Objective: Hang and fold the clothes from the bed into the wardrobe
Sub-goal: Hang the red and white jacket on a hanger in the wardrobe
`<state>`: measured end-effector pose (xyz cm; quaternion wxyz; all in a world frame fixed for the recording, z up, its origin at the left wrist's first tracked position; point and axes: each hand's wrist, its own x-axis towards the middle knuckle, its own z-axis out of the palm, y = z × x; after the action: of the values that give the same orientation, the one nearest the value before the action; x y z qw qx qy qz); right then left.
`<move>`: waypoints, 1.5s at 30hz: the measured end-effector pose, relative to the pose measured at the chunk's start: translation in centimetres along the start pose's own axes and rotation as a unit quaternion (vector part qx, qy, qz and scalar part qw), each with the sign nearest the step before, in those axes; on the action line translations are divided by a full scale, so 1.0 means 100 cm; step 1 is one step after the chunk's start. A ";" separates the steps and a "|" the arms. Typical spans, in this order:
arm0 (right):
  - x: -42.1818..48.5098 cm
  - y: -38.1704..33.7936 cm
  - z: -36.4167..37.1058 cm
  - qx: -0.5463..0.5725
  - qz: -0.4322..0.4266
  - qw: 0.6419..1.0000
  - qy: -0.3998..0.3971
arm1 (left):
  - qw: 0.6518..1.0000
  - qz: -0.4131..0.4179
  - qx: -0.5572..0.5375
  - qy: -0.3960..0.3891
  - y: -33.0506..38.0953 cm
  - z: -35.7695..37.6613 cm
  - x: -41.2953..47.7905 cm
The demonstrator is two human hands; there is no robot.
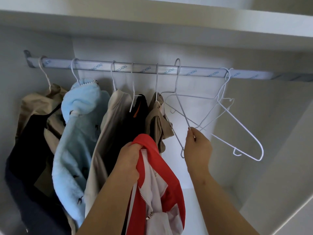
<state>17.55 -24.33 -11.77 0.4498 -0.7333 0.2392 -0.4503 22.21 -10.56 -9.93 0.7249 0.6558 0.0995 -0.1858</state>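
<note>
Our left hand (130,160) grips a red-and-white jacket (162,160). Our right hand (197,146) pinches a wire hanger (183,112) hooked on the rail (152,67). Open wardrobe space lies to its right.

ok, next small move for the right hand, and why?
Probably lift the empty hanger off the rail. The right hand pinches its wire while its hook sits over the rail, and the left hand grips the red jacket, not yet on a hanger.
</note>
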 end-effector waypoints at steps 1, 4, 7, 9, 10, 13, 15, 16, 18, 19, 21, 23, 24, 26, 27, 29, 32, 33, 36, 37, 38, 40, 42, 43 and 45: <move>-0.001 0.000 -0.001 0.005 -0.006 1.000 0.006 | 1.000 -0.007 0.016 0.005 0.000 0.001 0.001; -0.002 -0.007 -0.001 0.013 -0.027 1.000 -0.006 | 1.000 0.023 -0.011 -0.010 -0.003 -0.003 0.001; 0.000 -0.008 -0.001 0.024 -0.023 0.999 -0.012 | 1.000 0.016 -0.012 0.006 -0.005 -0.004 0.000; -0.003 -0.004 -0.001 0.040 0.001 0.999 -0.004 | 0.999 0.023 -0.026 -0.001 -0.005 -0.002 0.000; -0.005 -0.002 -0.001 0.052 0.017 0.998 0.002 | 0.999 0.032 -0.031 -0.005 -0.004 -0.002 -0.001; -0.012 0.002 -0.004 0.087 0.058 0.994 0.017 | 0.999 0.021 -0.026 0.006 -0.005 -0.003 0.001; -0.018 0.004 -0.010 0.109 0.072 0.991 0.019 | 1.000 0.006 -0.006 0.020 -0.008 -0.004 0.000; -0.021 0.005 -0.014 0.118 0.076 0.990 0.021 | 1.000 0.009 0.005 0.022 -0.009 -0.003 -0.002; -0.029 0.009 -0.021 0.123 0.087 0.988 0.027 | 0.999 0.025 0.015 0.014 -0.014 -0.002 -0.005; -0.034 0.012 -0.025 0.122 0.095 0.988 0.028 | 0.999 0.030 0.022 0.012 -0.018 -0.002 -0.007; -0.044 0.018 -0.035 0.121 0.108 0.986 0.024 | 0.999 0.044 0.019 0.004 -0.027 -0.002 -0.016; -0.054 0.027 -0.048 0.117 0.117 0.986 0.016 | 0.999 0.052 0.002 -0.004 -0.038 -0.001 -0.028; -0.060 0.031 -0.055 0.116 0.119 0.986 0.012 | 0.998 0.054 -0.002 -0.010 -0.043 0.000 -0.035; -0.070 0.039 -0.072 0.118 0.121 0.986 -0.003 | 0.998 0.063 -0.006 -0.023 -0.053 0.006 -0.049; -0.075 0.044 -0.082 0.118 0.121 0.985 -0.018 | 0.997 0.068 -0.004 -0.030 -0.058 0.009 -0.055; -0.085 0.055 -0.108 0.106 0.120 0.985 -0.062 | 0.996 0.076 -0.005 -0.038 -0.068 0.016 -0.067; -0.103 0.070 -0.156 0.069 0.118 0.985 -0.101 | 0.995 0.094 -0.003 -0.027 -0.083 0.021 -0.087; -0.110 0.074 -0.171 0.062 0.120 0.985 -0.106 | 0.994 0.103 0.004 -0.025 -0.088 0.023 -0.095; -0.131 0.081 -0.211 0.062 0.126 0.983 -0.118 | 0.991 0.123 0.023 -0.040 -0.107 0.031 -0.125; -0.136 0.083 -0.223 0.060 0.126 0.982 -0.126 | 0.991 0.121 0.030 -0.048 -0.113 0.032 -0.134; -0.140 0.085 -0.235 0.057 0.125 0.981 -0.138 | 0.990 0.121 0.038 -0.056 -0.119 0.032 -0.144; -0.149 0.088 -0.257 0.051 0.128 0.976 -0.171 | 0.987 0.134 0.059 -0.068 -0.128 0.027 -0.160; -0.157 0.091 -0.276 0.042 0.132 0.969 -0.205 | 0.983 0.154 0.070 -0.075 -0.133 0.022 -0.174; -0.161 0.092 -0.284 0.034 0.131 0.966 -0.221 | 0.982 0.160 0.071 -0.077 -0.135 0.021 -0.181; -0.168 0.093 -0.294 0.019 0.123 0.962 -0.242 | 0.982 0.166 0.060 -0.074 -0.140 0.022 -0.192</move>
<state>-15.74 -29.09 -21.79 0.5601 -0.7767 0.2026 -0.2050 -1.08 -11.08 -14.98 0.7105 0.6898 -0.0758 -0.1163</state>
